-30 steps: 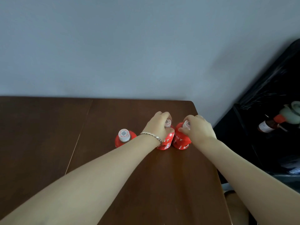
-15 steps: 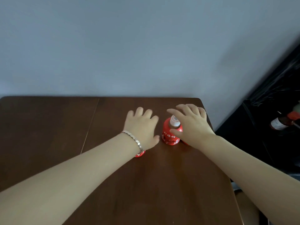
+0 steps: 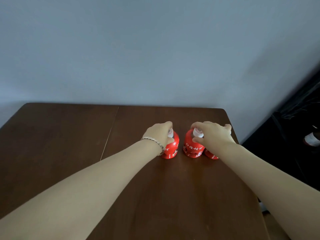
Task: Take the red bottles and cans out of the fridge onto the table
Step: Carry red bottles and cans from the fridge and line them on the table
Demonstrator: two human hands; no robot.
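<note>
Brown wooden table (image 3: 155, 196), nearest item on my feed, fills the lower frame with a seam running toward 11 o'clock. Two bare forearms cross it from the near edge, converging toward 12 o'clock. Left hand (image 3: 160, 134), bracelet (image 3: 153, 142) on the wrist: fingers closed around the neck and white cap of the left red bottle (image 3: 171, 149), which stands upright on the table just left of centre. Right hand (image 3: 213, 135): thumb and forefinger pinched on the white cap of the middle red bottle (image 3: 192, 149), upright, set just beside the left one at its 3 o'clock, a narrow gap between them. Third red bottle (image 3: 210, 154): only a low sliver shows under my right wrist, at 3 o'clock of the middle bottle and close against it; I cannot tell whether the hand touches it. All three stand toward the far right part of the table. Beyond, at 12 o'clock, plain grey-blue wall (image 3: 155, 49). At 3 o'clock, off the table, dark black shelving (image 3: 294, 135), contents too dim to list.
</note>
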